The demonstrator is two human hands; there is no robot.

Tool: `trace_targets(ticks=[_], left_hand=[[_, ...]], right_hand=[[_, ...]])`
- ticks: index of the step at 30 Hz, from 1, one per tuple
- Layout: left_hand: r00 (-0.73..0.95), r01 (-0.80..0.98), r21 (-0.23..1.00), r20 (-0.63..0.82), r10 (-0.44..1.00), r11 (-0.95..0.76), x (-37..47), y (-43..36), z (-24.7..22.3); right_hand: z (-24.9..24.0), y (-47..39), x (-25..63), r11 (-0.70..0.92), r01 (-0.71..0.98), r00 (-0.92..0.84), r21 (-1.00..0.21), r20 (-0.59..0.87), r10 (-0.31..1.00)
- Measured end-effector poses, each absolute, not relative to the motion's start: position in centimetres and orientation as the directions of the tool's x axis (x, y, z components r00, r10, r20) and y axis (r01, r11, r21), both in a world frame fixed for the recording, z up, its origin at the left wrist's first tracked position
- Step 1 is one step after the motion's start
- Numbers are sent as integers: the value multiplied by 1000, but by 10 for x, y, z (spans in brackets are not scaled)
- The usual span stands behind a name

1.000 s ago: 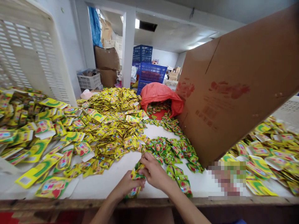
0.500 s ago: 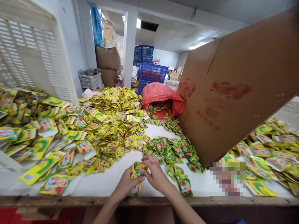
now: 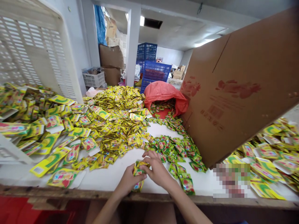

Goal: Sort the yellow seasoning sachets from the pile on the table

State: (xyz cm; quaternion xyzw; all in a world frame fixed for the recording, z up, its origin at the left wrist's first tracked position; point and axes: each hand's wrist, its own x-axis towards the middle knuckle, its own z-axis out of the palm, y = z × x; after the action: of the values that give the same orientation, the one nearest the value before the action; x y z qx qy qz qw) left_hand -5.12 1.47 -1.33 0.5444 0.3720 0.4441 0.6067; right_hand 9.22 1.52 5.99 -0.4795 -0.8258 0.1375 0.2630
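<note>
Near the table's front edge, my left hand [image 3: 128, 180] is closed around small yellow-and-green printed sachets [image 3: 138, 168]. My right hand [image 3: 155, 169] grips the same sachets from the other side, its thumb and fingers bent over their top. Part of a sachet [image 3: 138, 186] shows beneath the hands; how many they hold is hidden. Just beyond my right hand spreads a heap of green sachets [image 3: 167, 147], with a few more [image 3: 187, 184] to its right. A larger pile of yellow sachets [image 3: 121, 124] lies ahead and to the left.
Flat yellow printed boxes [image 3: 62, 177] lie at left, before a tipped white crate [image 3: 70, 62]. A red sack [image 3: 163, 91] spills green sachets at the back. A large cardboard box [image 3: 233, 93] leans at right, beside more yellow boxes [image 3: 266, 189]. Blue crates [image 3: 156, 71] stand behind.
The view has shifted slightly, so the scene sits a little further right. Both hands keep hold of the sachets, with only small finger movement.
</note>
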Motion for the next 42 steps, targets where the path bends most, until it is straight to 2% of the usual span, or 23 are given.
trace_targets(ticks=[4, 7, 10, 13, 16, 21, 25, 28, 34, 38, 42], left_hand=[[273, -93, 996, 31, 961, -6, -51, 14, -11], [240, -72, 997, 44, 970, -27, -52, 14, -12], [249, -101, 995, 17, 968, 9, -55, 15, -15], [260, -104, 994, 2, 966, 26, -57, 15, -16], [263, -77, 997, 11, 965, 10, -60, 11, -14], [208, -59, 997, 70, 976, -58, -73, -5, -7], [275, 7, 998, 62, 960, -66, -80, -7, -1], [265, 41, 996, 71, 962, -84, -79, -2, 1], [193, -122, 991, 71, 979, -48, -73, 1, -2], [215, -2, 997, 77, 974, -78, -77, -2, 3], [148, 61, 984, 154, 977, -165, -75, -4, 9]], right_hand=[[50, 13, 84, 509, 729, -428, -458, 275, 861], [45, 9, 81, 514, 699, -431, -498, 281, 858], [34, 2, 85, 427, 609, -265, -669, 336, 904], [14, -6, 88, 313, 401, -85, -861, 306, 948], [-5, -10, 87, 264, 259, -47, -929, 260, 964], [-9, -8, 84, 264, 264, -80, -928, 252, 964], [2, -5, 84, 309, 331, -165, -892, 267, 949], [6, -1, 84, 358, 351, -179, -866, 313, 933], [0, 1, 84, 313, 300, -45, -901, 314, 948], [1, -6, 84, 366, 325, -123, -872, 345, 931], [6, -13, 81, 337, 317, -92, -886, 325, 941]])
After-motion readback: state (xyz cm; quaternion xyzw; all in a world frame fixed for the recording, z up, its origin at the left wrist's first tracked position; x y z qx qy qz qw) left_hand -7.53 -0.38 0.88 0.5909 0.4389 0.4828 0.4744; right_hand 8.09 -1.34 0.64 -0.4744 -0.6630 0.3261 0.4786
